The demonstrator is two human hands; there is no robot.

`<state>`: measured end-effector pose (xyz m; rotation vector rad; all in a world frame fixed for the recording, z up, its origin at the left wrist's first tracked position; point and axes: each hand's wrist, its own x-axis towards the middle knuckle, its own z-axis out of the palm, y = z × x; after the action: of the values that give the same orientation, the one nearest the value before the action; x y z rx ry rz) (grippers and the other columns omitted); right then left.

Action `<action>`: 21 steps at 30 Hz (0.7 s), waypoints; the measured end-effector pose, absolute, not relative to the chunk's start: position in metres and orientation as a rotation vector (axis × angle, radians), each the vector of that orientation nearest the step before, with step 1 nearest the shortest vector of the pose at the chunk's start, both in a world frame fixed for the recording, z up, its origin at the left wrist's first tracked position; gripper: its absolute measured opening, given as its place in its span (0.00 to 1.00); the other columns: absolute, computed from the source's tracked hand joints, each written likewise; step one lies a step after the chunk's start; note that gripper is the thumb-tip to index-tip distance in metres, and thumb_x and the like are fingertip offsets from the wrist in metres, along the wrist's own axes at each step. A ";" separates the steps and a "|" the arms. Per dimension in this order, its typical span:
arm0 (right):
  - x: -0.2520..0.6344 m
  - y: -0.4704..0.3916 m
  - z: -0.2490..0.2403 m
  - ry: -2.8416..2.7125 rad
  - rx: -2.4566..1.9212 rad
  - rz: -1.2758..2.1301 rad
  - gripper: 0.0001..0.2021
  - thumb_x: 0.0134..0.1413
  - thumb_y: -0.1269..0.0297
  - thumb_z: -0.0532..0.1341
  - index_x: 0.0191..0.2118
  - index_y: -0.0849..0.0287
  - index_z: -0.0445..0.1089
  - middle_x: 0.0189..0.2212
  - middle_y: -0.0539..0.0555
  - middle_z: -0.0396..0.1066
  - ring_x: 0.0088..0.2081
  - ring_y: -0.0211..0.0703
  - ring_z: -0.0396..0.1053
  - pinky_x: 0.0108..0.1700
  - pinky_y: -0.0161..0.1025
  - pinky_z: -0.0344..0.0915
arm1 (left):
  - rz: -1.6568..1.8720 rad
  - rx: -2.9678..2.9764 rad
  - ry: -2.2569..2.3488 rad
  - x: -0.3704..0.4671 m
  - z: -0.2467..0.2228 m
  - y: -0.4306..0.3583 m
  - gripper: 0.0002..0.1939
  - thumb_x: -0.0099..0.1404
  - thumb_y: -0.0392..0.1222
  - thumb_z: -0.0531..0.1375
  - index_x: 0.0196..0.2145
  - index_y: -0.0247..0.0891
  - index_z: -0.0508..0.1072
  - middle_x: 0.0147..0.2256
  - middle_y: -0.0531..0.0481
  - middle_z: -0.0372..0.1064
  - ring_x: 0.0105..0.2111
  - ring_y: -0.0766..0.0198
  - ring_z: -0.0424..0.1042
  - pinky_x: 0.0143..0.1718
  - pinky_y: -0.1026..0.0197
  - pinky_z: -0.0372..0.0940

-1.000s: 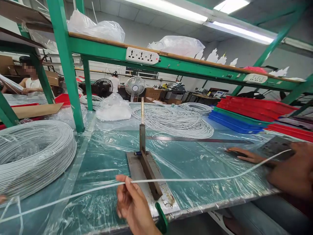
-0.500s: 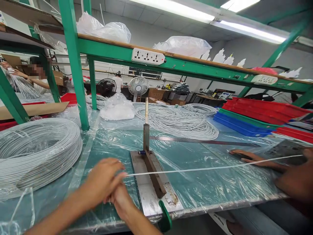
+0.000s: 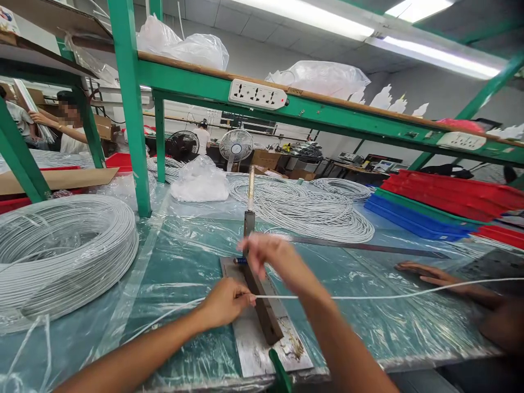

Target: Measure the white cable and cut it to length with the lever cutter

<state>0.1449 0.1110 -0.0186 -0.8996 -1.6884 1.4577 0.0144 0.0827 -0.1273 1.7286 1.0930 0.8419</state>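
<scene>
My left hand [image 3: 229, 300] pinches a thin white cable [image 3: 380, 298] just left of the cutter's dark bar. Behind that hand the cable trails off to the lower left; on the other side it runs across the cutter toward the right edge. The hand-lever cutter [image 3: 268, 322] has a metal base plate, a blue spring and an upright handle [image 3: 251, 188]. My right hand [image 3: 272, 254] is raised in front of the lower part of the handle, blurred, its fingers apart with nothing visible in them. I cannot tell whether it touches the lever.
A large coil of cable [image 3: 102, 256] lies at left, with a spread of looped cable [image 3: 311, 210] behind the cutter. A steel ruler [image 3: 368, 248] lies farther back. Stacked plastic trays [image 3: 426, 210] stand at right, near a co-worker's hand [image 3: 429, 273]. A green shelf beam [image 3: 347, 109] crosses overhead.
My hands, together left of the cutter before, are now apart. The right has risen toward the lever; the left has moved right along the cable, which now extends behind it.
</scene>
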 end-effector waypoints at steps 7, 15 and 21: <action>0.145 0.287 0.025 -1.270 -1.259 1.260 0.15 0.63 0.56 0.51 0.39 0.65 0.65 0.18 0.46 0.62 0.14 0.29 0.54 0.17 0.28 0.52 | 0.759 2.018 1.343 0.014 -0.121 0.079 0.16 0.63 0.41 0.51 0.42 0.39 0.76 0.28 0.47 0.73 0.29 0.58 0.69 0.30 0.62 0.54; 0.131 0.305 0.026 -1.237 -1.230 1.462 0.27 0.62 0.44 0.41 0.32 0.63 0.63 0.17 0.46 0.59 0.13 0.27 0.51 0.15 0.26 0.50 | 0.797 1.945 1.367 0.024 -0.127 0.087 0.13 0.59 0.32 0.52 0.33 0.34 0.76 0.32 0.43 0.74 0.33 0.57 0.71 0.32 0.62 0.57; 0.172 0.251 0.056 -1.280 -1.143 1.539 0.30 0.61 0.43 0.35 0.37 0.61 0.65 0.17 0.53 0.66 0.14 0.32 0.60 0.16 0.26 0.59 | 0.816 1.792 1.355 0.027 -0.137 0.095 0.09 0.57 0.41 0.58 0.25 0.34 0.73 0.23 0.51 0.68 0.25 0.65 0.65 0.24 0.66 0.51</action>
<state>0.1716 0.2513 0.0561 -1.1429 -1.2803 1.5387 0.0275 0.0954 -0.1365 1.7925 1.3555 0.8156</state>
